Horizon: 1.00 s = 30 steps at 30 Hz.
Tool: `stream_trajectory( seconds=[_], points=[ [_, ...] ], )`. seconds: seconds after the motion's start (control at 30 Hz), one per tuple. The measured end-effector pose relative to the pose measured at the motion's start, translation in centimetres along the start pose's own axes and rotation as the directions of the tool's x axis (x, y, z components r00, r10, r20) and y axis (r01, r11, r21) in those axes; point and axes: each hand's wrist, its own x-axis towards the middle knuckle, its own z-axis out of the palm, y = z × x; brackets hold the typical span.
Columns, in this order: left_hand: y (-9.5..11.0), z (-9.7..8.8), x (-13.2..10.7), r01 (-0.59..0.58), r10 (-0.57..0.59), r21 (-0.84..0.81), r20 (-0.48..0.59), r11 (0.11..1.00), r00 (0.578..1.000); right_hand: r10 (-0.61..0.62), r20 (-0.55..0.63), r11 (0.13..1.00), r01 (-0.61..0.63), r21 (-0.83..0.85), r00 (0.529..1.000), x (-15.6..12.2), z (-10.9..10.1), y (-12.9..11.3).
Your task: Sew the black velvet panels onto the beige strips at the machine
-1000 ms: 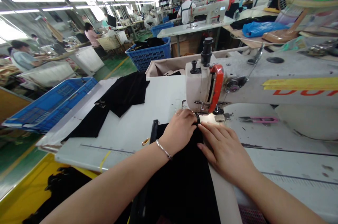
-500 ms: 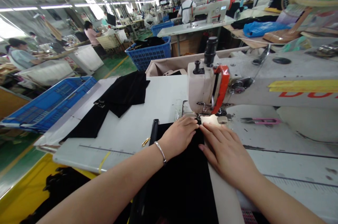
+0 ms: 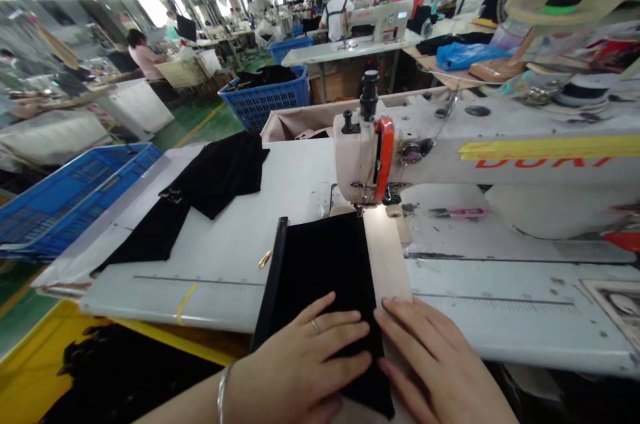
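Observation:
A black fabric panel [image 3: 323, 264] lies flat on the sewing table, its far edge under the presser foot of the sewing machine [image 3: 350, 167]. Along its left side runs a dark stiff strip [image 3: 273, 277], with a small gold metal clasp [image 3: 265, 259] beside it. A pale beige piece [image 3: 386, 261] lies along the panel's right edge. My left hand [image 3: 313, 357] rests on the black panel with fingers spread. Close by on the right, my right hand [image 3: 433, 351] lies over the beige piece, fingers stretched out and fingertips at the panel's edge.
Another black fabric piece [image 3: 215, 174] lies on the table's left side. Pink thread snips [image 3: 463, 213] sit under the machine arm. A yellow bin [image 3: 37, 361] holds black material at lower left. Blue crates [image 3: 55, 211] stand beyond the table, and co-workers sit farther back.
Both hands have moved back from the needle area toward me, along the fabric. The far part of the black panel is now uncovered. The camera view has shifted right.

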Motion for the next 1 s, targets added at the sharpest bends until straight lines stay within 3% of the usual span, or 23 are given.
stream_trajectory(
  seconds=[0.2, 0.4, 0.6, 0.8, 0.9, 1.0],
  points=[
    [0.3, 1.7, -0.9, 0.015, -0.011, 0.047, -0.073, 0.999, 0.997, 0.001, -0.06, 0.999, 0.002, 0.054, 0.998, -0.5, -1.4, -1.2],
    [0.3, 0.3, -0.2, 0.023, -0.023, -0.007, -0.087, 1.0, 0.996, -0.018, -0.074, 0.998, 0.022, 0.051, 0.997, 0.1, -1.7, -1.1],
    [-2.5, -0.3, 3.4, 0.145, -0.132, 0.067, -0.172, 0.987, 0.976, -0.078, -0.052, 0.996, 0.08, 0.029, 0.996, 0.0, -1.5, -0.7],
    [-5.5, -0.2, 5.4, 0.123, -0.099, 0.121, -0.191, 0.985, 0.977, -0.055, -0.025, 0.998, 0.055, 0.02, 0.998, 0.3, -0.8, -0.1],
    [-6.1, -0.8, 5.7, 0.123, -0.093, 0.133, -0.208, 0.984, 0.974, -0.015, -0.031, 0.999, 0.016, 0.047, 0.999, 0.9, -0.5, 0.1],
    [-5.5, -1.0, 5.4, 0.121, -0.096, 0.126, -0.189, 0.985, 0.977, 0.03, -0.03, 0.996, -0.027, 0.084, 0.999, 1.4, -0.4, 0.1]
  ],
)
